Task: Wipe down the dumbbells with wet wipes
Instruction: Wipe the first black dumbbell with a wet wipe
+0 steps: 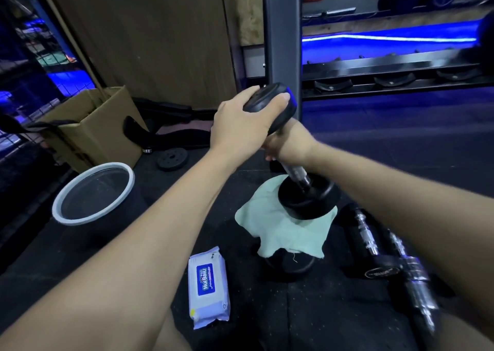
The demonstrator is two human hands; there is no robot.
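Note:
A black dumbbell [304, 195] stands tilted on end on a pale green cloth [283, 233]. My left hand [240, 126] grips its upper head from above. My right hand [288, 145] is curled round the chrome handle just below that head; a wipe under the fingers cannot be made out. The cloth is draped over another black dumbbell [288, 266] on the floor. A white and blue pack of wet wipes [208, 288] lies flat on the mat near my knee. More dumbbells with chrome handles [374, 246] lie at the right, partly behind my right forearm.
A black bin with a white rim [93, 193] stands at the left, with a cardboard box [93, 126] behind it. A small weight plate [171, 158] lies on the mat. A rack post [283, 43] and dumbbell rack [387, 78] rise just behind the held dumbbell.

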